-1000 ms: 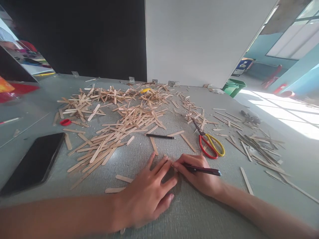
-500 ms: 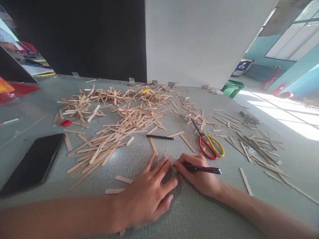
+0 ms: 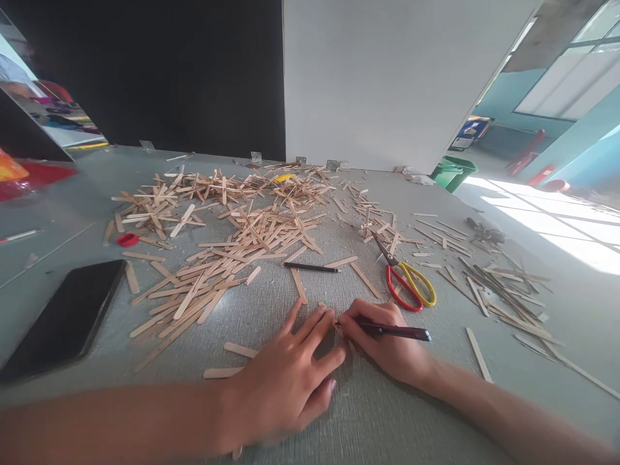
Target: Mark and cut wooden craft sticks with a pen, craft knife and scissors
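Note:
My left hand (image 3: 285,378) lies palm down on the grey tabletop with its fingers spread. Its index and middle fingertips press beside a small bit of wood at my right fingertips; most of that bit is hidden. Closed in a pinch, my right hand (image 3: 390,342) grips a slim dark pen-like tool (image 3: 402,332), its tip covered by the fingers. Two wooden craft sticks (image 3: 223,372) stick out from behind my left hand. A black pencil-like rod (image 3: 312,267) lies beyond both hands. Scissors (image 3: 409,284) with red and yellow handles rest just past my right hand.
Craft sticks (image 3: 261,232) are heaped across the middle and back. A phone (image 3: 65,316) lies at left, near a red ring (image 3: 126,239). Thin wood strips (image 3: 508,290) are scattered at right. A black panel (image 3: 194,77) and a white panel (image 3: 378,84) stand along the back edge.

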`<move>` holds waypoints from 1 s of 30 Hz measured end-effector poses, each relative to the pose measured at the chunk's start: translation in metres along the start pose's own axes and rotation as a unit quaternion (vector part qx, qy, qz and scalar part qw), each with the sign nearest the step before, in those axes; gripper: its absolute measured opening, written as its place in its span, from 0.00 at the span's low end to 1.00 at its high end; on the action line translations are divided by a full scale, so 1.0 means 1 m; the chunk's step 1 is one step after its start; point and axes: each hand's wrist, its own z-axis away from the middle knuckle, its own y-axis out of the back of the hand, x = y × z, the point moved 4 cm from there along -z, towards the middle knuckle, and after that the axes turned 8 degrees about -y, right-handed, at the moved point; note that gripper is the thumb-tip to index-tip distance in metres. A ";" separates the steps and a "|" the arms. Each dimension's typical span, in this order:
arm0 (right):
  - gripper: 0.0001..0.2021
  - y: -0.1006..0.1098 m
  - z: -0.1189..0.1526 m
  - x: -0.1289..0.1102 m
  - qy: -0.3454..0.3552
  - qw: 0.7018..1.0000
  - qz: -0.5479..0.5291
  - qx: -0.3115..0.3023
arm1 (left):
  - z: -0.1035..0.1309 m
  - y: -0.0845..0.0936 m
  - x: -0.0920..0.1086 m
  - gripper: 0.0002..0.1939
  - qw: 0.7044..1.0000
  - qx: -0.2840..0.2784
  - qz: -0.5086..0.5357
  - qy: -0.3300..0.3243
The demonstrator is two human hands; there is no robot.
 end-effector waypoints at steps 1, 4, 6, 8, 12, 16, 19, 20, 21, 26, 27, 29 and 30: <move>0.14 0.000 0.000 0.000 -0.001 1.000 0.002 0.001 | 0.000 0.000 0.000 0.21 1.000 0.000 -0.001 0.000; 0.14 -0.001 -0.001 0.002 -0.009 1.000 -0.001 -0.001 | 0.000 0.001 0.000 0.21 1.000 0.002 -0.005 -0.003; 0.14 -0.001 -0.001 0.002 -0.013 1.000 -0.009 -0.006 | 0.000 0.001 0.000 0.21 1.000 0.009 0.000 -0.002; 0.15 -0.001 -0.001 0.001 -0.010 1.000 -0.011 -0.007 | 0.000 0.001 0.000 0.21 1.000 0.013 0.008 0.001; 0.16 0.000 -0.001 -0.001 0.001 1.000 0.009 -0.008 | 0.000 0.000 0.000 0.20 1.000 0.011 0.017 -0.002; 0.19 -0.001 0.000 0.000 -0.005 0.999 0.022 -0.022 | 0.000 0.001 0.001 0.18 1.000 0.016 0.008 -0.008; 0.20 -0.002 0.001 0.000 -0.001 0.999 0.028 -0.030 | -0.001 0.002 0.002 0.21 1.000 0.011 -0.014 -0.022; 0.21 -0.003 0.001 0.001 0.004 0.999 0.030 -0.032 | -0.001 0.003 0.002 0.22 0.999 0.008 -0.020 -0.027; 0.21 -0.003 0.002 0.001 0.010 0.999 0.031 -0.035 | -0.001 0.003 0.002 0.23 0.999 0.005 -0.025 -0.031; 0.21 -0.004 0.003 0.001 0.019 0.999 0.027 -0.044 | -0.002 0.006 0.005 0.24 0.998 0.007 -0.041 -0.039; 0.21 -0.004 0.003 0.002 0.018 0.998 0.026 -0.046 | -0.002 0.007 0.005 0.23 0.998 0.010 -0.042 -0.039; 0.21 -0.004 0.003 0.002 0.018 0.998 0.027 -0.047 | -0.002 0.007 0.005 0.22 0.998 0.012 -0.045 -0.039; 0.21 -0.004 0.003 0.002 0.021 0.998 0.029 -0.046 | -0.002 0.007 0.005 0.22 0.998 0.011 -0.048 -0.038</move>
